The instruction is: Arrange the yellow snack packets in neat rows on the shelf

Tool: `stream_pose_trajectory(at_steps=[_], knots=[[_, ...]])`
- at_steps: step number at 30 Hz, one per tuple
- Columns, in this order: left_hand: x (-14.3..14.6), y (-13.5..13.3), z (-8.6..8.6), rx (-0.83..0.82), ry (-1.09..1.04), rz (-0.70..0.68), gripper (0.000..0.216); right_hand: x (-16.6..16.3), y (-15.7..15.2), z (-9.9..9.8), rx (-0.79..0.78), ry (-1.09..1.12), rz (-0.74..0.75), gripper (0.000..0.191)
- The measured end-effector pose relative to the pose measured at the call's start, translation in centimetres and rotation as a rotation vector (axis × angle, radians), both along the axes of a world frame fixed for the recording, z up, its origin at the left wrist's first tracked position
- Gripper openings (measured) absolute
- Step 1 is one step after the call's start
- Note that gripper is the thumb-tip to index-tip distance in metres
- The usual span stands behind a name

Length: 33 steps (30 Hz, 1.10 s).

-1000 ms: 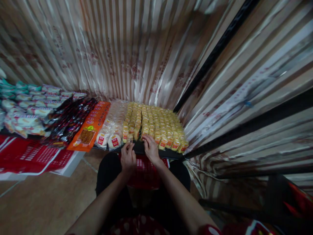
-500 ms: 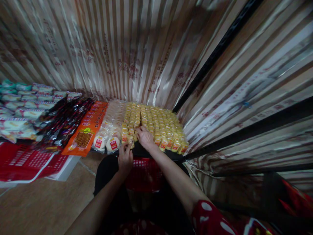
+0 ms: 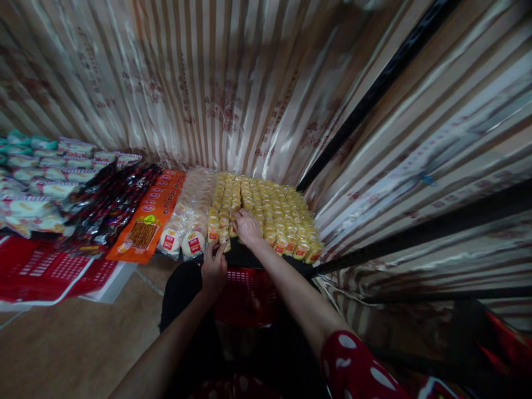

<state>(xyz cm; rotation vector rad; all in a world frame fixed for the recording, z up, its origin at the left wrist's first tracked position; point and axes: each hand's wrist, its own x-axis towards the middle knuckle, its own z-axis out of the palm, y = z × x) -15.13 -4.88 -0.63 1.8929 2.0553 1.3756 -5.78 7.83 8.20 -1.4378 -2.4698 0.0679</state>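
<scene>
Rows of small yellow-wrapped snack packets (image 3: 276, 208) stand on a dark shelf, with red labels on the front ones. At the front of the left rows, my left hand (image 3: 214, 270) has its fingers closed on a yellow snack packet (image 3: 225, 242) that sits tilted. My right hand (image 3: 248, 228) reaches into the gap between the rows, its fingers bent together against the packets there. What its fingertips grip is partly hidden. Left of the yellow rows lie clear-wrapped round white snacks (image 3: 193, 243) with red labels.
Farther left are an orange snack bag (image 3: 143, 227), dark glossy packets (image 3: 108, 205) and white-and-green packets (image 3: 33, 191). Red baskets (image 3: 245, 296) are below the shelf edge (image 3: 245, 256). A striped curtain (image 3: 187, 83) hangs behind, with a black pole (image 3: 344, 124) at the right.
My right hand has shifted very slightly among the packets. The left hand stays on its packet. The whole view has moved a little.
</scene>
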Motion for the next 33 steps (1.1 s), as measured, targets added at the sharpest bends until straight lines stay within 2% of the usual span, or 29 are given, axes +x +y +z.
stream_pose_trajectory(at_steps=[5, 11, 15, 19, 24, 29, 33], knots=[[0.2, 0.1, 0.0, -0.019, -0.019, -0.012, 0.040, 0.5, -0.3, -0.1, -0.015, 0.051, -0.009, 0.032], [0.8, 0.7, 0.2, -0.052, -0.051, 0.055, 0.038, 1.9, -3.5, -0.5, 0.077, 0.341, 0.052, 0.034], [1.6, 1.1, 0.5, -0.105, -0.052, 0.117, 0.041, 3.1, -6.7, -2.0, 0.053, 0.472, 0.106, 0.032], [2.2, 1.3, 1.0, -0.160, -0.031, 0.163, 0.045, 3.9, -8.8, -4.0, 0.001, 0.528, 0.072, 0.032], [2.3, 1.4, 0.9, -0.155, -0.065, 0.129, 0.047, 3.6, -9.0, -5.4, -0.054, 0.558, 0.008, 0.034], [2.0, 1.3, 0.2, -0.095, -0.159, 0.087, 0.047, 2.1, -8.5, -5.3, -0.173, 0.573, -0.083, 0.036], [2.0, 1.0, 0.2, -0.021, -0.146, 0.043, 0.043, 1.1, -8.4, -5.3, -0.300, 0.711, -0.166, 0.033]])
